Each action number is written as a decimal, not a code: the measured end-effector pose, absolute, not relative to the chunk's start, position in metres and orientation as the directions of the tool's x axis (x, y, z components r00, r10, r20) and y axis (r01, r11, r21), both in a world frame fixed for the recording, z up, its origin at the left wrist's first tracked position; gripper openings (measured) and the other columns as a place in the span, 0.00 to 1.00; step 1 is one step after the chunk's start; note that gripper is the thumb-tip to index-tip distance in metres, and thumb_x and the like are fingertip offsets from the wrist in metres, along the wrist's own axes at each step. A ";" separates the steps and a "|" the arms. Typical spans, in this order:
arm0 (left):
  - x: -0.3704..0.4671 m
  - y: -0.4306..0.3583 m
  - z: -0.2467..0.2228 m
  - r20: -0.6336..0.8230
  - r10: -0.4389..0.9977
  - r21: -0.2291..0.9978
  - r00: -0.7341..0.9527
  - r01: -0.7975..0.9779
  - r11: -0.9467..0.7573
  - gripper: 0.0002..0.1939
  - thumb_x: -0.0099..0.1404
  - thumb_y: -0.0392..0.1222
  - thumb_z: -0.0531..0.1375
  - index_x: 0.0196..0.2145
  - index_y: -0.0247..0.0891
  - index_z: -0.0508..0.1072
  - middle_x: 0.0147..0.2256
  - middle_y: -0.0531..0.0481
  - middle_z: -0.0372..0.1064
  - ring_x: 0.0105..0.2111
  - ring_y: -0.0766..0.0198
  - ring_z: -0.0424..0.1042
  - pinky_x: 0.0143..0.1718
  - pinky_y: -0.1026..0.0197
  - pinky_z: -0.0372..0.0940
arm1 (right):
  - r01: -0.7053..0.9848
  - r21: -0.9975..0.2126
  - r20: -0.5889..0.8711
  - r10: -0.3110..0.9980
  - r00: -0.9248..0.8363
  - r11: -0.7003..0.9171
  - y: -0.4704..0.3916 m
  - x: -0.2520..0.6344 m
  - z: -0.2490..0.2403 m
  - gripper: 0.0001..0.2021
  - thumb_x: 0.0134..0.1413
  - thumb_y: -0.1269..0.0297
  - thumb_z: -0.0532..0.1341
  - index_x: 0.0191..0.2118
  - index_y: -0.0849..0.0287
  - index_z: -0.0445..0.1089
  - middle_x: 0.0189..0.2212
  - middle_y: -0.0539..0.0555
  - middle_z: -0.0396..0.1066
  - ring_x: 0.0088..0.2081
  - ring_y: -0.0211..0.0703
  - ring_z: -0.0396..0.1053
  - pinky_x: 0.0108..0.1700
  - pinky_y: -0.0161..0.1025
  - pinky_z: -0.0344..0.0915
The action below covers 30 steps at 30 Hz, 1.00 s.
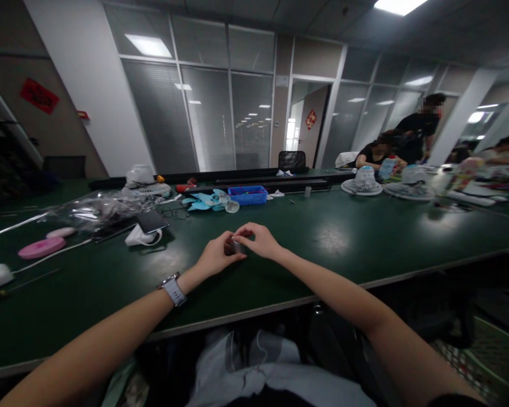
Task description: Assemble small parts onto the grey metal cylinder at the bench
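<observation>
On the green table in front of me, a small grey metallic-looking cylinder (pixel 237 246) stands between my hands, partly hidden by fingers. My left hand (pixel 216 251) curves round its left side, thumb at the base. From above, my right hand (pixel 258 239) has its thumb and fingers bent over the cylinder's top. Whatever detail the top has is covered by the fingertips. A watch with a pale strap (pixel 173 289) is on my left wrist.
Ahead are a blue bin (pixel 248 195), light-blue fan blades (pixel 210 200) and another small cylinder (pixel 307 191). To the left lie clear plastic bags (pixel 102 206), a pink round object (pixel 41 247) and a white mask-like item (pixel 143 236). Fan parts (pixel 362 183) and people are at right.
</observation>
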<state>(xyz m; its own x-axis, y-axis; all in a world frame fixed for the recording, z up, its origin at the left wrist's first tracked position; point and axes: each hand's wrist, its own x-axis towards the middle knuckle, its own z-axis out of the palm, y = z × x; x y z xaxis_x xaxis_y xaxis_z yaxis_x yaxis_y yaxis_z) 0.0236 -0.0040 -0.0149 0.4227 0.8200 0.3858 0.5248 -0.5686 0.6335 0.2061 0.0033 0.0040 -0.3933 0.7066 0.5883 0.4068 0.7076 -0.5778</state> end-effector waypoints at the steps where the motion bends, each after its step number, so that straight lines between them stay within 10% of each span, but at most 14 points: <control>1: 0.023 -0.004 -0.016 0.390 0.819 0.633 0.422 0.523 -0.571 0.25 0.51 0.54 0.66 0.42 0.40 0.66 0.34 0.50 0.72 0.31 0.60 0.74 0.31 0.60 0.68 | 0.398 -0.596 0.584 0.717 -0.381 0.697 0.004 0.205 0.003 0.11 0.54 0.57 0.62 0.36 0.60 0.73 0.35 0.54 0.73 0.37 0.41 0.70 0.42 0.38 0.66; 13: 0.027 -0.007 -0.018 0.495 0.787 0.594 0.370 0.517 -0.617 0.30 0.51 0.53 0.68 0.48 0.39 0.64 0.40 0.46 0.72 0.37 0.58 0.74 0.37 0.56 0.68 | 0.196 -0.841 0.425 0.840 -0.336 0.504 0.013 0.204 -0.007 0.15 0.56 0.55 0.59 0.39 0.63 0.73 0.38 0.57 0.74 0.39 0.41 0.71 0.44 0.39 0.67; 18: 0.031 -0.014 -0.008 0.670 0.714 0.542 0.202 0.525 -0.657 0.28 0.54 0.51 0.67 0.49 0.39 0.64 0.45 0.43 0.71 0.46 0.55 0.71 0.46 0.53 0.65 | 0.055 -0.980 0.172 0.955 -0.241 0.190 0.018 0.200 -0.007 0.13 0.61 0.59 0.53 0.40 0.62 0.71 0.32 0.53 0.71 0.31 0.36 0.69 0.36 0.34 0.66; 23: 0.030 -0.015 -0.003 0.684 0.703 0.567 0.198 0.461 -0.682 0.21 0.59 0.47 0.63 0.49 0.39 0.65 0.37 0.48 0.76 0.43 0.58 0.74 0.50 0.52 0.63 | 0.011 -1.000 -0.007 0.956 -0.292 -0.004 0.019 0.200 -0.010 0.10 0.48 0.75 0.56 0.37 0.61 0.70 0.29 0.49 0.71 0.29 0.34 0.68 0.39 0.35 0.66; 30: 0.029 -0.007 -0.003 0.600 0.753 0.661 0.269 0.364 -0.656 0.20 0.60 0.44 0.63 0.50 0.40 0.66 0.38 0.49 0.77 0.41 0.60 0.76 0.47 0.57 0.66 | 0.034 -0.988 0.120 0.888 -0.445 0.150 0.011 0.203 -0.013 0.23 0.33 0.78 0.68 0.41 0.60 0.67 0.33 0.49 0.73 0.38 0.39 0.71 0.47 0.42 0.66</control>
<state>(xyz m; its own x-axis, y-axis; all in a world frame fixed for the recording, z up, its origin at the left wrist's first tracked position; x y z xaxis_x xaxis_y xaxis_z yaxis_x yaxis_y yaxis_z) 0.0286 -0.0074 -0.0031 0.2688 0.7534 0.6001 0.3639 -0.6563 0.6609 0.2026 0.0112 -0.0130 -0.4446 0.8877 0.1198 0.0335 0.1502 -0.9881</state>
